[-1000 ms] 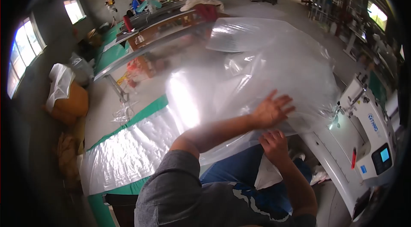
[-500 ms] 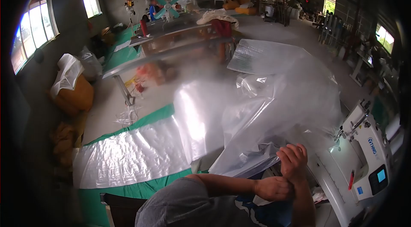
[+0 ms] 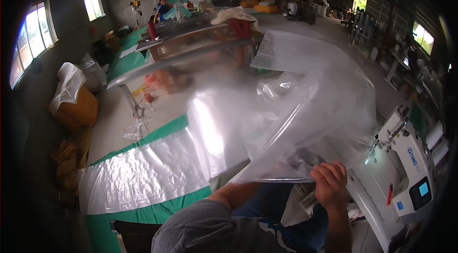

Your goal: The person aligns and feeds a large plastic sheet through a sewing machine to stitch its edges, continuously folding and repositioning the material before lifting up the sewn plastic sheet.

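Observation:
A large clear plastic sheet [image 3: 329, 95] spreads in front of me, its near edge gathered close to my body. My right hand [image 3: 329, 181] is closed on that near edge, fingers curled over the film. My left forearm reaches forward under the sheet's near left corner; the film and folds hide the left hand's fingers. Just right of my right hand stands a white sewing machine [image 3: 405, 157] with a lit needle area and a small screen. A red-handled tool [image 3: 390, 194] lies on the machine's bed.
More film [image 3: 143, 172] lies over green cloth [image 3: 148, 210] at the left. A metal rail [image 3: 167, 64] crosses beyond the sheet. Farther back are a green fan [image 3: 179, 7] and a person [image 3: 162, 9]. A yellow-brown bundle [image 3: 78, 107] sits by the left wall.
My left hand has left my right wrist and gone forward under the sheet, out of sight. The near edge is now drawn straighter toward my right hand. The view has shifted slightly.

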Motion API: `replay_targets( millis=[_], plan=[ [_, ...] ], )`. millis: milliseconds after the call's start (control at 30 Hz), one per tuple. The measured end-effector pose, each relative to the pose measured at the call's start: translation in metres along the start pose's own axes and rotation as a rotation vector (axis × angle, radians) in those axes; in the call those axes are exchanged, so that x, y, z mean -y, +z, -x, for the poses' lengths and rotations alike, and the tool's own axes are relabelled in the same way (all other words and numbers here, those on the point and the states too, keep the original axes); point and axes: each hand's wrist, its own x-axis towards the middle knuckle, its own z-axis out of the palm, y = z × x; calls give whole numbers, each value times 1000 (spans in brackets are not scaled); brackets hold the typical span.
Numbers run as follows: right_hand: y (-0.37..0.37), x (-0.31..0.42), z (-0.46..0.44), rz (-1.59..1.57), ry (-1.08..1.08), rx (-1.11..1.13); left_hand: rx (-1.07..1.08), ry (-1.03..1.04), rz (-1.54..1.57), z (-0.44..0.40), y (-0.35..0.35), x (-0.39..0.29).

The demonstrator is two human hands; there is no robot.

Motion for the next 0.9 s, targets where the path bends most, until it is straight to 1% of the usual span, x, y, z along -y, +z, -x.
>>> replay_targets(
  millis=[133,233,300,400,467,533,567,600,667,700,733,800,833,867,900],
  plan=[
    [12,7,11,-71,20,39,91,-26,5,65,24,48],
    [25,8,11,-174,75,34,296,15,73,129,34,45],
    [39,6,5,-207,152,-33,439,64,109,156,27,51],
    [37,-2,-25,-176,250,-184,601,136,121,165,0,84],
    [41,-5,-38,-152,306,-219,673,154,115,172,-21,108],
    [46,-7,-44,-124,307,-268,723,163,111,179,-33,129],
    [53,-6,-37,-144,317,-218,741,164,107,183,-36,140],
    [57,-7,-30,-136,326,-216,757,162,101,188,-40,151],
    [64,-4,-15,-225,285,69,782,148,85,202,-51,168],
    [64,-3,-10,-217,237,154,792,142,75,206,-55,176],
    [66,-2,-1,-212,244,151,805,140,62,208,-60,185],
    [79,3,20,-283,202,281,837,132,32,210,-74,197],
    [84,5,30,-295,212,380,855,125,15,215,-83,206],
    [92,6,42,-306,227,374,877,111,-3,221,-96,211],
    [102,7,58,-323,256,421,899,95,-18,233,-106,217]
  ],
)
